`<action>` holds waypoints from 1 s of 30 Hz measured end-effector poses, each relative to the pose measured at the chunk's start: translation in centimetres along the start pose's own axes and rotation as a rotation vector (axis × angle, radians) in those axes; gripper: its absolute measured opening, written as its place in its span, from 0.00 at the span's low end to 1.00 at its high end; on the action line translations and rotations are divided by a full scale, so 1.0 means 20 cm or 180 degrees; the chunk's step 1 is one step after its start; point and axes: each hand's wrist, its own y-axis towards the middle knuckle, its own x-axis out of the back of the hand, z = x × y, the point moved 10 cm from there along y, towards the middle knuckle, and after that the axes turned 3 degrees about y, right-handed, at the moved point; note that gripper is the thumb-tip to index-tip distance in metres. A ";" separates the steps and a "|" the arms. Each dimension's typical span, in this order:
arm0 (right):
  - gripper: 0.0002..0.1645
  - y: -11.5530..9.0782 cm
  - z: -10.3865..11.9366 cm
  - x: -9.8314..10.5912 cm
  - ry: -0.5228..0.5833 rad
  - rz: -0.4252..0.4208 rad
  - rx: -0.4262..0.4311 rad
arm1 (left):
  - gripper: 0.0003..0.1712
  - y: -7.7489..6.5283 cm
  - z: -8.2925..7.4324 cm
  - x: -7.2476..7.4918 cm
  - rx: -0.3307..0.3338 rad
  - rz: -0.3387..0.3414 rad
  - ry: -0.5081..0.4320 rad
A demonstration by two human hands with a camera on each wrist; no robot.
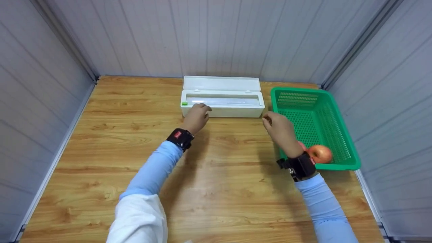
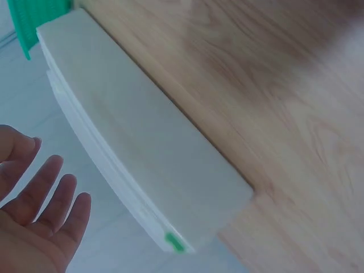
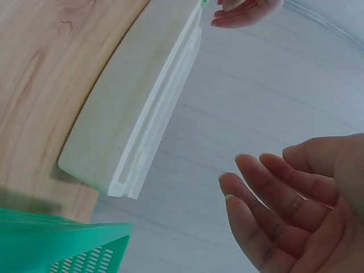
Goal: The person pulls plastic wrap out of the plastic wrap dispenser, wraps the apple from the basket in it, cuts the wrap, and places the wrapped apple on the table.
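A white plastic wrap dispenser (image 1: 222,112) stands at the back of the table with its lid (image 1: 221,83) raised; a clear roll (image 1: 224,101) shows inside. A green slide cutter (image 1: 184,104) sits at its left end. Over the dispenser's front left part hovers my left hand (image 1: 196,118), fingers loosely bent and nothing held; the left wrist view shows the hand (image 2: 42,219) apart from the box. My right hand (image 1: 279,130) is in the air between the dispenser's right end and the green basket (image 1: 351,148). Its fingers (image 3: 278,207) are relaxed and hold nothing.
Inside the basket's near end lies a red apple (image 1: 320,154), with another reddish fruit (image 1: 302,145) partly hidden by my right wrist. Pale panel walls (image 1: 222,37) enclose the wooden table (image 1: 222,189) at the back and both sides.
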 end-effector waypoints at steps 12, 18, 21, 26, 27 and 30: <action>0.17 0.07 0.00 -0.13 -0.0304 0.0679 0.0129 | 0.16 0.02 0.18 0.12 0.0128 -0.0086 -0.0068; 0.18 0.15 -0.08 -0.23 -0.0406 0.1010 -0.0009 | 0.17 0.05 0.24 0.07 0.0351 0.0156 -0.0051; 0.16 0.21 -0.11 -0.26 -0.0596 0.0917 -0.0017 | 0.18 0.06 0.26 0.04 0.0437 0.0230 -0.0044; 0.13 0.30 -0.15 -0.29 -0.0783 0.0669 -0.0012 | 0.17 0.08 0.28 0.01 0.0471 0.0249 0.0066; 0.14 0.32 -0.15 -0.31 -0.0775 0.0644 0.0012 | 0.17 0.09 0.28 0.01 0.0457 0.0243 0.0102; 0.16 0.36 -0.14 -0.35 -0.0675 0.0651 0.0149 | 0.16 0.09 0.28 0.00 0.0438 0.0236 0.0193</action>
